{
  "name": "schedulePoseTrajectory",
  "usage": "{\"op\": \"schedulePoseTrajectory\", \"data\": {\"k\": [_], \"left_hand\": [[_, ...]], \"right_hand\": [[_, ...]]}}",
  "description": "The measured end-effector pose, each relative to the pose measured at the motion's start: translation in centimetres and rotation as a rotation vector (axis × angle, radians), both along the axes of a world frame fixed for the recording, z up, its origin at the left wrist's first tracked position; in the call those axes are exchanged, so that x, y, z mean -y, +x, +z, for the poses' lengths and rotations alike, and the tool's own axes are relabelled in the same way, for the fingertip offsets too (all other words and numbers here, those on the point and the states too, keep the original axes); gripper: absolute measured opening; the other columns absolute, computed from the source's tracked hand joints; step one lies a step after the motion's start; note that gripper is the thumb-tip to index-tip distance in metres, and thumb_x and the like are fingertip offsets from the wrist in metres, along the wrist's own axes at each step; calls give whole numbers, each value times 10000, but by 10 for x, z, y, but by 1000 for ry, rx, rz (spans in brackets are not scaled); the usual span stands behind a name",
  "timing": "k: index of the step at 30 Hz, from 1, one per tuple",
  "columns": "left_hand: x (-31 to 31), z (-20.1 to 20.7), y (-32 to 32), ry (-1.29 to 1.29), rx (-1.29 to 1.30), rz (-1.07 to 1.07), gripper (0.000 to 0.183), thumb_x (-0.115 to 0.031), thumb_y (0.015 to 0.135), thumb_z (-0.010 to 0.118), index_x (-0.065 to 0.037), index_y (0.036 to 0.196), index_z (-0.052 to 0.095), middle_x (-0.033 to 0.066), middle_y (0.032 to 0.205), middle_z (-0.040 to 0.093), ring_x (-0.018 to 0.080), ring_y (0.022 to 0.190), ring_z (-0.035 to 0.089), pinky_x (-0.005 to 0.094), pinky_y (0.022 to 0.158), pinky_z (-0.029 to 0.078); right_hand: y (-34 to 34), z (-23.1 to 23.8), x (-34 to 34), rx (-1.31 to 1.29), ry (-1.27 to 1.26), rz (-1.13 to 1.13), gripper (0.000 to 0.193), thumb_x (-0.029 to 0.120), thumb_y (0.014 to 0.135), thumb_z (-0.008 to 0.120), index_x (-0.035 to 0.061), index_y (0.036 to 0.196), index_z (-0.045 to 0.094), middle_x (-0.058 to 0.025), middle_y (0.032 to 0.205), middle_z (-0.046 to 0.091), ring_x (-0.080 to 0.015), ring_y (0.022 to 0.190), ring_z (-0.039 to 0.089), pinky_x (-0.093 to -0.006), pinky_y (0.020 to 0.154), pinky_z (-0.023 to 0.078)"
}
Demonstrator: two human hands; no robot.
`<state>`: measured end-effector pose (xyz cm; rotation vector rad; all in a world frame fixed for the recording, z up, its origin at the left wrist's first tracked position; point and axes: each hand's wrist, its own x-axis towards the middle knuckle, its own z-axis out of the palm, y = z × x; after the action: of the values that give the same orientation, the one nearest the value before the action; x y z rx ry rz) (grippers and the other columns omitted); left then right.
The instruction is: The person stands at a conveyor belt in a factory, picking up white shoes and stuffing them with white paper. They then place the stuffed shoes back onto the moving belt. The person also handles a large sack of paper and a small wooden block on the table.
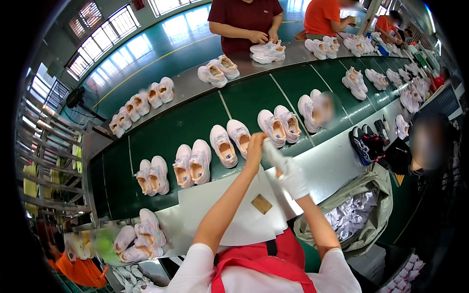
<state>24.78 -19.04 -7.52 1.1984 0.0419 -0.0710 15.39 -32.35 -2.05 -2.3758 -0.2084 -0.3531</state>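
My left hand (256, 147) is bare, its fingers closed by the upper end of a long white thing (273, 154). My right hand (294, 179) wears a white glove and is closed around the lower end; motion blur hides what the thing is. Just beyond my hands, on the green belt, stand two pale pink shoes with peach linings, a left-hand shoe (239, 136) and a right-hand shoe (271, 128). Below my arms lie white sheets (222, 202) on the metal ledge, with a small brown rectangular piece (262, 204) on top.
More pale shoes (191, 163) stand in pairs along the green belt (161, 129). Stacked shoes (146, 234) sit at my left. At right are a black shoe (362, 144) and an open sack (376, 195) of crumpled silvery paper. Across the belt, a person in maroon (244, 24) handles shoes.
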Motion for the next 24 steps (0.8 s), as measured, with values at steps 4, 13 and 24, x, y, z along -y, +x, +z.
{"op": "schedulePoseTrajectory", "data": {"k": [4, 13, 24], "left_hand": [[31, -60, 80, 697, 348, 79, 446, -207, 877, 550, 17, 1243, 429, 219, 1212, 524, 305, 1138, 521, 355, 908, 431], [33, -68, 128, 998, 385, -296, 387, -200, 881, 512, 15, 1202, 487, 286, 1006, 601, 423, 927, 591, 444, 797, 478], [17, -57, 144, 898, 340, -313, 328, -160, 872, 473, -22, 1162, 545, 252, 1016, 613, 410, 939, 594, 424, 810, 475]], "right_hand": [[63, -11, 43, -264, -320, -179, 295, 229, 728, 659, 71, 943, 532, -199, 766, 622, -388, 711, 606, -458, 607, 484], [177, -83, 21, -265, -609, -11, 233, 246, 775, 587, 30, 861, 600, -166, 704, 655, -326, 664, 653, -429, 616, 506], [214, -103, 2, -446, -783, 132, 171, 200, 789, 570, 57, 832, 653, -169, 749, 666, -297, 718, 668, -388, 619, 527]]}}
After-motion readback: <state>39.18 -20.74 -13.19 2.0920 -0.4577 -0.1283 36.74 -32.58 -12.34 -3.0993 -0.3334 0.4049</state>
